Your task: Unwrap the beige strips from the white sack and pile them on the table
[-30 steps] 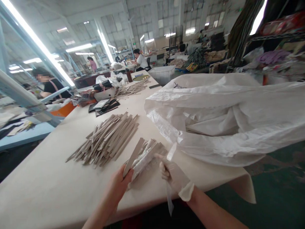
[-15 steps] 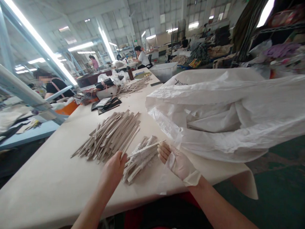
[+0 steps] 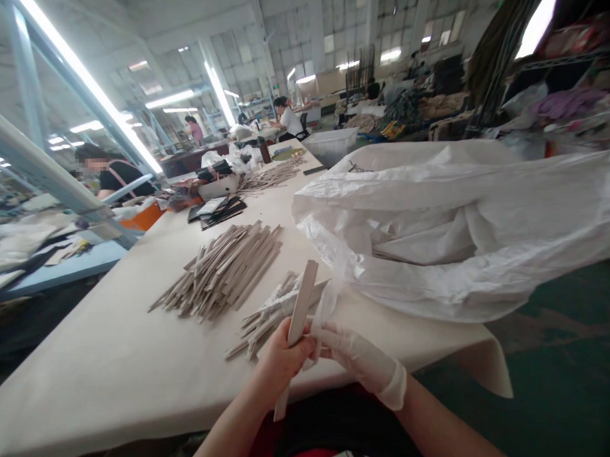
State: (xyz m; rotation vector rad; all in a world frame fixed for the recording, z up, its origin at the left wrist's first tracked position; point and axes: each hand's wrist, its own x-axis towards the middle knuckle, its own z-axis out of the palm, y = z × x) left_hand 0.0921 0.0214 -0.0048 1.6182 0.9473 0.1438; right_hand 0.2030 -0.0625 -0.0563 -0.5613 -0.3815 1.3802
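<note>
My left hand [image 3: 284, 356] is closed around a flat beige strip [image 3: 303, 298], which stands tilted, its lower end below my fist over the table's front edge. My right hand [image 3: 359, 360], in a pale thin glove, meets it from the right, fingers bent around a translucent, film-like strip [image 3: 327, 302]. That film hangs beside the beige strip; its exact contact with it is hidden by my fingers. Just beyond my hands lies a small pile of strips with whitish film on them [image 3: 268, 316]. A larger heap of bare beige strips [image 3: 226, 268] lies farther left.
A big white woven sack [image 3: 435, 237] lies open along the table's right side. Black flat pieces [image 3: 217, 211], a bottle [image 3: 263, 150] and more strips [image 3: 270, 175] sit farther back on the covered table [image 3: 114, 368]. A blue metal post [image 3: 68, 177] rises at left; co-workers sit beyond.
My left hand has come right and nearer me, now with a wide beige strip upright in it. My gloved right hand has turned over and closed in beside it, with the translucent film between.
</note>
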